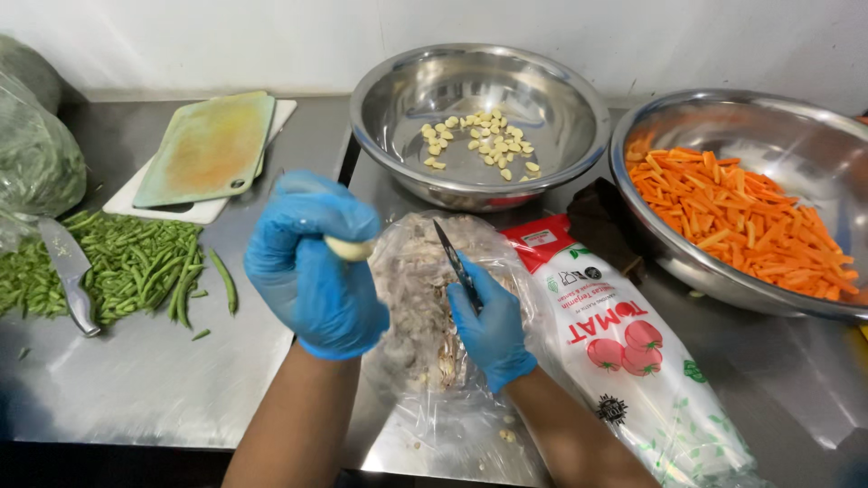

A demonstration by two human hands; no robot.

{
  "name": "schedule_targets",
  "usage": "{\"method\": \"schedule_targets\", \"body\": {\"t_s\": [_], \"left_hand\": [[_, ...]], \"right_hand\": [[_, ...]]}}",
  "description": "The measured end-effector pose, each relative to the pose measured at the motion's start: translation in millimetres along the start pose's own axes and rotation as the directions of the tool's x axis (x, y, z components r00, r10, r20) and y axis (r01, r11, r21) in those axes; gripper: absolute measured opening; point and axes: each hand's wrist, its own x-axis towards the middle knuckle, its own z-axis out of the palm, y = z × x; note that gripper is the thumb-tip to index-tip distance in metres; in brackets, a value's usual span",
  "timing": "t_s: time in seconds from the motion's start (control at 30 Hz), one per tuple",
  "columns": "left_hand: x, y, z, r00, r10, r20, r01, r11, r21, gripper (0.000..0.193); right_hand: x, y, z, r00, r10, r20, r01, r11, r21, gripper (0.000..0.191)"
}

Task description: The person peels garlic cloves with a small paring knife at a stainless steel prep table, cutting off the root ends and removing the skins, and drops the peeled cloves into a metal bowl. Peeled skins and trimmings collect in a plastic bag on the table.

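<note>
L to R on a steel worktop (154,380): a knife (68,271) lies across cut green beans (136,262), w/ two stacked cutting boards (203,154) behind. Gloved left hand (312,262) is closed round a peeled garlic clove (350,248); right hand (493,330) pinches a small dark paring knife (457,267), tip up, over a clear bag of peelings (420,316). Best kept angled away from the fingers. Behind: bowl of peeled cloves (479,122); far right, carrot sticks (741,217). A printed plastic packet (633,361) crowds the right wrist.
</note>
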Motion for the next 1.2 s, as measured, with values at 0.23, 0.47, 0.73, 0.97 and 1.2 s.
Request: {"method": "schedule_targets", "body": {"t_s": [0.23, 0.47, 0.73, 0.97, 1.2], "left_hand": [[72, -135, 51, 0.983, -0.18, 0.028, 0.149, 0.883, 0.445, 0.02], [-77, -156, -41, 0.375, -0.904, 0.206, 0.914, 0.323, -0.244, 0.017], [-118, -140, -67, 0.374, -0.896, 0.241, 0.863, 0.431, 0.262, 0.021], [-153, -162, -85, 0.601, -0.738, 0.306, 0.72, 0.666, 0.192, 0.03], [-150, -150, -64, 0.435, -0.793, 0.428, 0.896, 0.427, -0.119, 0.033]], "right_hand": [[6, 9, -4, 0.997, 0.02, -0.081, -0.004, 0.982, 0.189, 0.042], [8, 7, -8, 0.995, -0.042, -0.092, 0.068, 0.948, 0.311, 0.043], [-1, 43, 11, 0.983, -0.183, -0.003, 0.183, 0.983, 0.029, 0.044], [38, 85, 54, 0.993, 0.005, 0.116, -0.001, 0.999, -0.039, 0.038], [27, 98, 14, 0.972, 0.129, 0.196, -0.177, 0.953, 0.246, 0.051]]}}
